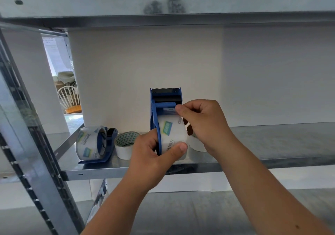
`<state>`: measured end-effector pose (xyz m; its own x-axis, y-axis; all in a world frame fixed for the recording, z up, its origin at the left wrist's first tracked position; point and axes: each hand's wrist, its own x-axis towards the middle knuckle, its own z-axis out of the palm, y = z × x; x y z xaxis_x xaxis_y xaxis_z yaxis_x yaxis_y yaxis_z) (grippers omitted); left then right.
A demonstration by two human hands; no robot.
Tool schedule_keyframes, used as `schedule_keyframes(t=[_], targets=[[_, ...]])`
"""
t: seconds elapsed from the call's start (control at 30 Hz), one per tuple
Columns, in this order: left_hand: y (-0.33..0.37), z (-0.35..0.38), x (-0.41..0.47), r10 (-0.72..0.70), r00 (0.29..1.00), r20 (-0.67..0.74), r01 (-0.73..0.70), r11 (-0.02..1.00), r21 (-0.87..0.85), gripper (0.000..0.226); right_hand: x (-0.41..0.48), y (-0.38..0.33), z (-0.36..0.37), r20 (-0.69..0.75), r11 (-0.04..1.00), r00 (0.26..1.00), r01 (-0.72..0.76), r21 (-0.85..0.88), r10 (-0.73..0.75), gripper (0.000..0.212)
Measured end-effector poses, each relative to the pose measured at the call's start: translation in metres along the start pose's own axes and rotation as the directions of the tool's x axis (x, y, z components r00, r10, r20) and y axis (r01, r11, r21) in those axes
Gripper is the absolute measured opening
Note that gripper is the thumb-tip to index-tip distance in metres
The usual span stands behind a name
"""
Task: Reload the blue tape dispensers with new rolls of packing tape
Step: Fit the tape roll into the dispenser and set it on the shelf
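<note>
Held dispenser: a blue plastic tape dispenser (164,104) with a serrated black cutter at its top is held upright above the front edge of the grey metal shelf (272,144).
Loaded roll: a roll of clear packing tape with green-and-blue printed labels (172,135) is seated in the held dispenser.
Left hand: the left hand (150,155) is wrapped around the lower part of the dispenser, its fingers (178,148) clamped on the roll and frame.
Right hand: the right hand (204,124) is set at the top of the roll, its fingers (182,110) pinched together on the loose tape end just below the cutter.
Second dispenser: another blue dispenser carrying a clear roll (95,145) is laid on the shelf at the left.
Spare roll: a white roll with a green patterned core (126,144) is stood just beside it.
</note>
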<state>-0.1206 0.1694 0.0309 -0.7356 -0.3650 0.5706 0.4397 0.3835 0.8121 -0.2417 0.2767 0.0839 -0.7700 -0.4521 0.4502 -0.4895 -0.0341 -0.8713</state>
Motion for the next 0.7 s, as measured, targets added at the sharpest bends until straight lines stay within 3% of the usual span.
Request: schedule_keyframes(t=[0.13, 0.3, 0.43, 0.57, 0.7], targets=[[0.002, -0.001, -0.003, 0.033, 0.999, 0.028, -0.033, 0.999, -0.004, 0.023, 0.006, -0.002, 0.003, -0.027, 0.993, 0.996, -0.086, 0.077, 0.088, 0.028], [0.006, -0.005, -0.004, 0.017, 0.998, 0.053, -0.017, 1.0, -0.005, 0.023, 0.008, 0.002, 0.007, -0.08, 0.995, 0.994, 0.073, -0.064, -0.078, 0.028], [0.005, -0.011, -0.005, -0.08, 0.994, 0.078, 0.09, 0.988, -0.13, 0.031, 0.01, 0.006, 0.005, -0.191, 0.971, 0.957, 0.191, -0.142, -0.217, 0.022], [0.003, -0.008, -0.01, -0.145, 0.967, 0.211, 0.185, 0.966, -0.181, 0.037, 0.022, 0.001, 0.0, -0.139, 0.945, 0.959, 0.207, -0.254, -0.247, 0.022], [0.006, -0.001, -0.007, -0.161, 0.957, 0.242, 0.205, 0.965, -0.167, 0.039, 0.039, -0.005, -0.001, -0.131, 0.916, 0.958, 0.196, -0.349, -0.254, 0.028]])
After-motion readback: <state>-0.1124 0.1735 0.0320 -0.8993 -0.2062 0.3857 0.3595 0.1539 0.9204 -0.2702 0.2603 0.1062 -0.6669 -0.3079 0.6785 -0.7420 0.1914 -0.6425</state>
